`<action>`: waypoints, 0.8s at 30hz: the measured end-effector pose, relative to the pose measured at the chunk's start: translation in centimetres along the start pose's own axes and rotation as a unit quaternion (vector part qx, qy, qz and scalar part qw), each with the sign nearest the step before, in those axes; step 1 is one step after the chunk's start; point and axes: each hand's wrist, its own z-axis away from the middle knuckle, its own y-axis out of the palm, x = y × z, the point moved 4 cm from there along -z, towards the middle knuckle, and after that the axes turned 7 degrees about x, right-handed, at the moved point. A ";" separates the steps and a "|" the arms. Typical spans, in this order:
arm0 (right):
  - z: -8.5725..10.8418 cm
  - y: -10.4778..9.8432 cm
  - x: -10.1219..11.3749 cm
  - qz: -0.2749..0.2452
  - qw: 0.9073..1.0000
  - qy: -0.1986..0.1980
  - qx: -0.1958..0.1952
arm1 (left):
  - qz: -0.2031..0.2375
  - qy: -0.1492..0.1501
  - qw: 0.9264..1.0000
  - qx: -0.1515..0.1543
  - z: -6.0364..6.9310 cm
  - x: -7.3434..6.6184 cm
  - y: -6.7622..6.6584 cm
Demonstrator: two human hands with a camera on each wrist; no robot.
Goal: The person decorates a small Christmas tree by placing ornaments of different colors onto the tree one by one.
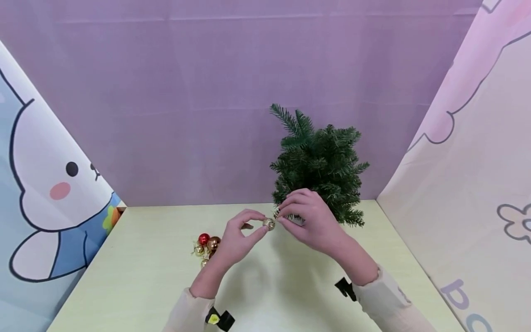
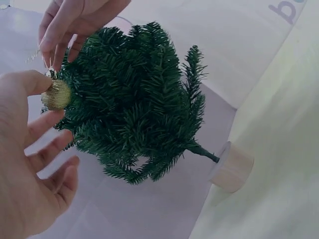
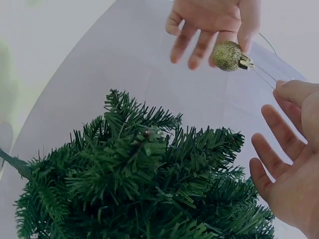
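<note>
Between thumb and forefinger, my left hand (image 1: 242, 235) pinches a gold glitter bauble (image 1: 269, 224), its metal cap turned toward the other hand. My right hand (image 1: 309, 221) pinches the thin hanging loop (image 3: 265, 77) of that bauble, which stretches taut between both hands in the right wrist view. Just behind the hands stands a small artificial Christmas tree (image 1: 319, 166), green and bushy. In the left wrist view its bare stem runs down to a pale round base (image 2: 233, 167). The bauble is held apart from the table, near the tree's lower left side.
Left of my left forearm lies a cluster of baubles, red (image 1: 203, 239), copper (image 1: 214, 243) and gold (image 1: 199, 250), partly hidden by the arm. The pale table (image 1: 137, 267) meets a purple backdrop (image 1: 166, 115) behind, with printed cartoon panels (image 1: 45, 184) at both sides.
</note>
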 end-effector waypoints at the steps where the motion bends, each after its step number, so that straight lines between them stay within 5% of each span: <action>1: 0.0 0.0 0.1 0.008 1.000 0.004 0.001 | -0.005 0.004 1.000 -0.002 0.1 -0.1 0.1; 11: 0.1 -0.1 0.8 0.064 0.998 0.013 0.000 | -0.056 0.157 0.986 -0.030 -0.5 -3.9 0.9; 16: 0.0 -0.1 0.8 0.061 0.998 0.018 -0.002 | -0.096 0.185 0.977 -0.045 -1.2 -4.8 0.8; 24: 0.7 -0.7 0.7 0.078 0.996 0.031 -0.032 | -0.120 0.189 0.973 -0.055 -1.6 -5.1 0.4</action>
